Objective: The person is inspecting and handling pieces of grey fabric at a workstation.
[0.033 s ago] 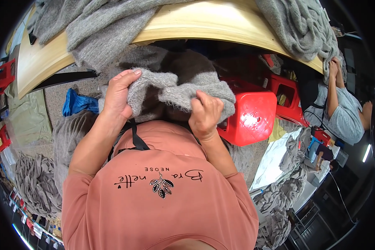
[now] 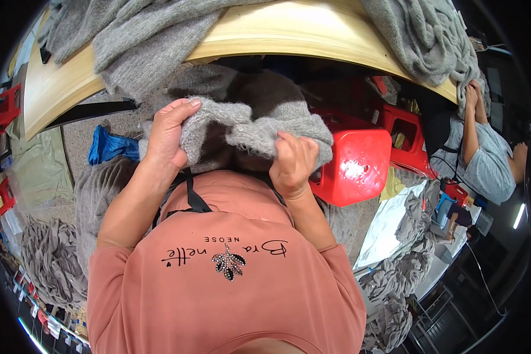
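A fuzzy light-grey knitted piece (image 2: 218, 115) is held up in front of my waist, over my lap. My left hand (image 2: 168, 130) pinches its left end between thumb and fingers. On the other side my right hand (image 2: 293, 162) has its fingers curled closed on the lower edge of the same knit. Between the two hands the fabric runs in a bunched, folded band, and its right part (image 2: 312, 133) hangs beside a red stool. Whether it is a whole garment I cannot tell. My right fingertips are partly hidden by their own curl.
A pale wooden table (image 2: 289, 29) curves across the far side, with grey knits (image 2: 153, 53) draped over its edge. The red stool (image 2: 360, 162) stands close at my right. A blue bag (image 2: 109, 146) lies at left. Knit heaps (image 2: 53, 256) flank me; another person (image 2: 484, 147) works at far right.
My right hand has shifted very slightly down, with its fingers still closed on the knit. The left hand keeps its place.
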A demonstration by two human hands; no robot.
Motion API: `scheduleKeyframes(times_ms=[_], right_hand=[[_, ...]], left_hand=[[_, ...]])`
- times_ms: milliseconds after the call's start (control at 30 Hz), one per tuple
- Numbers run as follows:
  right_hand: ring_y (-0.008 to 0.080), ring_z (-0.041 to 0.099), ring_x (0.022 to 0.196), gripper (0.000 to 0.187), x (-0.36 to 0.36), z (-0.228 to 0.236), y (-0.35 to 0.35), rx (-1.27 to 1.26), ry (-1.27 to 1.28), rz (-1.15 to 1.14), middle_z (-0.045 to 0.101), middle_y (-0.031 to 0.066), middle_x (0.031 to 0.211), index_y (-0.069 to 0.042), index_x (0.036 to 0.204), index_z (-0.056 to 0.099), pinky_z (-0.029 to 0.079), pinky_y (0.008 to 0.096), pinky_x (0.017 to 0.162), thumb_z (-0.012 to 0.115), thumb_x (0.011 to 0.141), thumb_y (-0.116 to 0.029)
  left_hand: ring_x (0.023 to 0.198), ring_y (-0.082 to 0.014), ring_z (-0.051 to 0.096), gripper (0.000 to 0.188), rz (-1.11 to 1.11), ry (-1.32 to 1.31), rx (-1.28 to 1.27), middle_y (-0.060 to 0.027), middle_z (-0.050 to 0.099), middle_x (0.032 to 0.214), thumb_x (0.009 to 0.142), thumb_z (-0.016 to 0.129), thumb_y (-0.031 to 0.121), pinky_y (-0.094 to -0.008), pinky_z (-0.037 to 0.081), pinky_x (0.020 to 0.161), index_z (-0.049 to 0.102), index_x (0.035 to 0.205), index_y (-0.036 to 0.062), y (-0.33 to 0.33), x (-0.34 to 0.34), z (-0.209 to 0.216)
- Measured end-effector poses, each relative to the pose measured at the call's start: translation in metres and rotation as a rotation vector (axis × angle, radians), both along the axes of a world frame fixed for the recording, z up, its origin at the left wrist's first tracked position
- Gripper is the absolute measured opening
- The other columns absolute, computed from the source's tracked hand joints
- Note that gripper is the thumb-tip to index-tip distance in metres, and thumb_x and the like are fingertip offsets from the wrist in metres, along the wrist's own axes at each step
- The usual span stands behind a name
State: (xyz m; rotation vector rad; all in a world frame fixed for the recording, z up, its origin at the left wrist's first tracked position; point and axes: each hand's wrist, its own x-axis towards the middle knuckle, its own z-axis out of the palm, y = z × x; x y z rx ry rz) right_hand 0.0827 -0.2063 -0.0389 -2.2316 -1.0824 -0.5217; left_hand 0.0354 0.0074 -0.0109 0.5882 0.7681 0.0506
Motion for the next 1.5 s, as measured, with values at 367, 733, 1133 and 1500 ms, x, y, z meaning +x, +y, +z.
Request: scheduleKeyframes(times_ms=[367,733,1133,1500], right_hand=[[0.0222,0.062,0.068,0.035,0.001,0.016,0.006,0.226,0.722,0.009,0.063,0.0127,0.083,0.002,0.093,0.060,0.049,0.0277,0.061,0.047,0.063,0.013],[0.0187,0.049,0.049,0.020,-0.004,0.022,0.034,0.234,0.160,0.369,0.055,0.0090,0.068,0.002,0.080,0.051,0.039,0.0290,0.042,0.055,0.060,0.002],[0.0251,0.056,0.062,0.025,-0.001,0.029,0.037,0.261,0.403,0.304,0.057,0.0121,0.079,0.000,0.079,0.055,0.047,0.0304,0.056,0.055,0.057,0.012],[0.0070,0.049,0.058,0.021,0.006,0.019,0.025,0.382,1.418,0.372,0.056,0.0053,0.076,0.001,0.083,0.056,0.039,0.0201,0.050,0.053,0.064,0.009]], left_hand=[[0.062,-0.0049,0.052,0.004,-0.290,-0.026,0.226,0.0005,0.059,0.069,0.075,0.062,0.005,-0.0194,0.042,0.059,0.060,0.072,0.0030,-0.009,-0.005,-0.001],[0.063,-0.0032,0.050,0.005,-0.580,-0.189,0.339,0.0008,0.059,0.071,0.075,0.060,0.001,-0.0182,0.040,0.056,0.062,0.079,-0.0012,-0.020,-0.009,0.009],[0.062,-0.0018,0.047,0.008,-0.701,-0.192,0.530,0.0020,0.059,0.068,0.076,0.061,0.002,-0.0187,0.039,0.053,0.064,0.082,-0.0028,-0.015,-0.013,0.012],[0.063,-0.0046,0.051,0.005,-0.587,-0.202,0.780,-0.0017,0.061,0.069,0.074,0.061,-0.002,-0.0196,0.042,0.057,0.064,0.078,-0.0008,-0.027,-0.024,0.010]])
